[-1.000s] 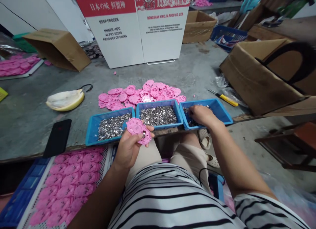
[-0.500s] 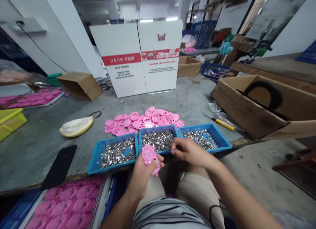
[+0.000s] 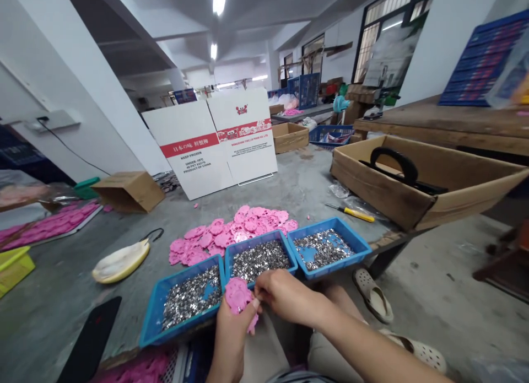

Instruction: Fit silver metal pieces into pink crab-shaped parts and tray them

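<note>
A pink plastic piece [image 3: 238, 296] sits at the near edge of the table, in front of the left and middle trays; taken as the clock's centre, it has everything else around it. The left hand [image 3: 233, 329] grasps it from six o'clock, thumb laid over its face. At three o'clock the right hand [image 3: 287, 296] curls its fingers in close by the piece's edge; I cannot tell whether anything is pinched there. Three blue trays of small shiny metal parts [image 3: 260, 259] stand in a row: the left tray [image 3: 151, 311] at nine o'clock, the middle tray [image 3: 227, 266] at one, the right tray [image 3: 343, 264] at two. Beyond them, at twelve, lies a heap of pink pieces [image 3: 225, 234]. A yellow-handled screwdriver [image 3: 359, 214] lies farther out at two o'clock, just short of a cardboard box [image 3: 372, 193] with a black curved item [image 3: 397, 161] in it. Between nine and ten rests a white-and-yellow rounded object [image 3: 121, 262], and between eight and nine a flat black object [image 3: 93, 339]. Near twelve, behind the heap, stands a white printed carton panel [image 3: 206, 173].
</note>
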{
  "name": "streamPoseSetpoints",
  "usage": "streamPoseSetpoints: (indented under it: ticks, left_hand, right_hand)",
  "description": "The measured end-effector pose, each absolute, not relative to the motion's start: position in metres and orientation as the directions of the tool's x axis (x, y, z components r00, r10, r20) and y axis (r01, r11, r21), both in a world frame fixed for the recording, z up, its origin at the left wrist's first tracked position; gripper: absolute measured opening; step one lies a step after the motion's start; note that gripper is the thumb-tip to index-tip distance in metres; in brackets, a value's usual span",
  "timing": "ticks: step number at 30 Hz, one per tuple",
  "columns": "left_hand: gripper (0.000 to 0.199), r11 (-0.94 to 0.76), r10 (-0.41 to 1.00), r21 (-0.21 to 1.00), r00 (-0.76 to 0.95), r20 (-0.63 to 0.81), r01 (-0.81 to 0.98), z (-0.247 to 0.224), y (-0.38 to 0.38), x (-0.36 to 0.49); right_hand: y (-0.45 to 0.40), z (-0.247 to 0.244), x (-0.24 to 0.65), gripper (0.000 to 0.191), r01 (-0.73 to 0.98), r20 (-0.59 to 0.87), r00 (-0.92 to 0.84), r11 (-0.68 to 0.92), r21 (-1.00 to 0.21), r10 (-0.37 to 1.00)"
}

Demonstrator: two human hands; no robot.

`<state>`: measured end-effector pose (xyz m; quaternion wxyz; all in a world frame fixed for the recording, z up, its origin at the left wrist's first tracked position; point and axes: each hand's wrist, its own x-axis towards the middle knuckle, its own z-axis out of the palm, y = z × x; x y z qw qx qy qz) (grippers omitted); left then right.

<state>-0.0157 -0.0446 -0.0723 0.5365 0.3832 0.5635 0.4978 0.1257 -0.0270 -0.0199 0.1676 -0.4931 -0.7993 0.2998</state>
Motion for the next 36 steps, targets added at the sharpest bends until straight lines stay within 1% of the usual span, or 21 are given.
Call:
streamPoseSetpoints:
  ticks: [3, 10, 13, 15, 18, 21, 23, 26, 28, 33, 36]
  left_hand:
    - [0.061, 0.209, 0.965, 0.972, -0.141, -0.222, -0.103, -0.076, -0.044, -0.016]
    - [0.048, 0.204, 0.951, 0.975, -0.217, -0.220, -0.092, -0.076, -0.046, -0.006]
    - [0.045, 0.196, 0.950, 0.978, -0.232, -0.209, -0.077, -0.075, -0.047, -0.005]
    - [0.043, 0.193, 0.951, 0.977, -0.227, -0.208, -0.087, -0.077, -0.046, -0.007]
    - [0.041, 0.170, 0.952, 0.977, -0.235, -0.197, -0.132, -0.079, -0.045, -0.012]
    - [0.041, 0.134, 0.941, 0.976, -0.288, -0.180, -0.173, -0.074, -0.044, -0.013]
    - [0.038, 0.112, 0.942, 0.971, -0.289, -0.172, -0.212, -0.066, -0.045, -0.011]
    - [0.029, 0.080, 0.950, 0.967, -0.276, -0.148, -0.242, -0.053, -0.045, -0.008]
    - [0.025, 0.087, 0.950, 0.963, -0.269, -0.157, -0.254, -0.049, -0.042, -0.007]
    - [0.032, 0.075, 0.943, 0.941, -0.284, -0.175, -0.330, -0.053, -0.041, -0.006]
    - [0.033, 0.104, 0.963, 0.920, -0.193, -0.188, -0.377, -0.050, -0.042, -0.010]
  right_hand:
    - [-0.029, -0.021, 0.123, 0.021, 0.732, -0.043, -0.451, 0.342, -0.589, 0.892]
    - [-0.034, -0.015, 0.119, 0.019, 0.822, -0.095, -0.452, 0.374, -0.429, 0.887]
    - [-0.037, -0.014, 0.116, 0.019, 0.833, -0.101, -0.463, 0.393, -0.390, 0.881]
    - [-0.039, -0.017, 0.114, 0.018, 0.836, -0.076, -0.448, 0.387, -0.389, 0.891]
    - [-0.038, -0.026, 0.110, 0.016, 0.815, -0.018, -0.407, 0.354, -0.458, 0.913]
    - [-0.037, -0.035, 0.107, 0.012, 0.752, 0.034, -0.339, 0.293, -0.590, 0.940]
    - [-0.038, -0.039, 0.106, 0.013, 0.701, 0.067, -0.285, 0.256, -0.666, 0.956]
    - [-0.039, -0.043, 0.107, 0.014, 0.609, 0.148, -0.236, 0.264, -0.748, 0.961]
    - [-0.037, -0.045, 0.108, 0.015, 0.539, 0.190, -0.217, 0.280, -0.794, 0.958]
    - [-0.031, -0.052, 0.108, 0.019, 0.439, 0.190, -0.205, 0.263, -0.859, 0.960]
    - [-0.026, -0.049, 0.111, 0.020, 0.413, 0.218, -0.214, 0.291, -0.863, 0.952]
